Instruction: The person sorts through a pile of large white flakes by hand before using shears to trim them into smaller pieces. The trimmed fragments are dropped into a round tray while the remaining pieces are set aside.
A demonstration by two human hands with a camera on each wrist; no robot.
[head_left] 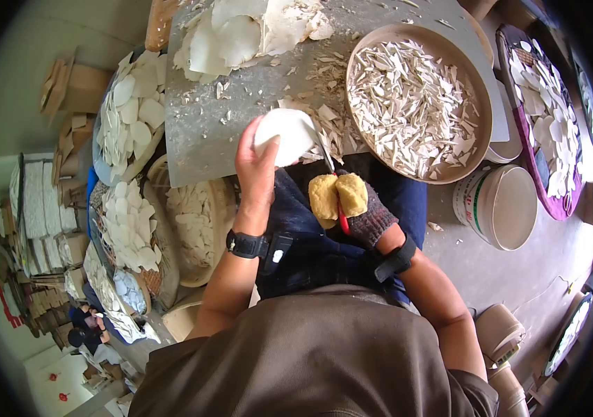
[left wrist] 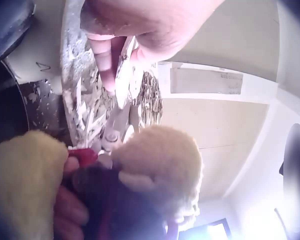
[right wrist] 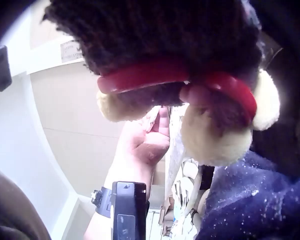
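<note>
My bare left hand (head_left: 255, 174) holds a flat, rounded white slice (head_left: 288, 136) between thumb and fingers, above the table's near edge. In the left wrist view the slice (left wrist: 123, 80) is edge-on. My right hand (head_left: 374, 214), in a dark knitted glove, grips red-handled scissors (head_left: 343, 219). Thick yellow padding (head_left: 323, 199) sits around the gloved fingers and handles. The scissor blades (head_left: 325, 151) point away from me, right beside the slice's right edge. In the right wrist view the red handles (right wrist: 145, 76) curve across the gloved hand.
On the grey table (head_left: 196, 139) stands a round tray (head_left: 480, 132) heaped with white strips. Large pale sheets (head_left: 237, 38) and scraps lie at the back. Baskets of white slices (head_left: 126, 226) line the left; a white bucket (head_left: 498, 207) stands right. Another person (head_left: 88, 326) is far left.
</note>
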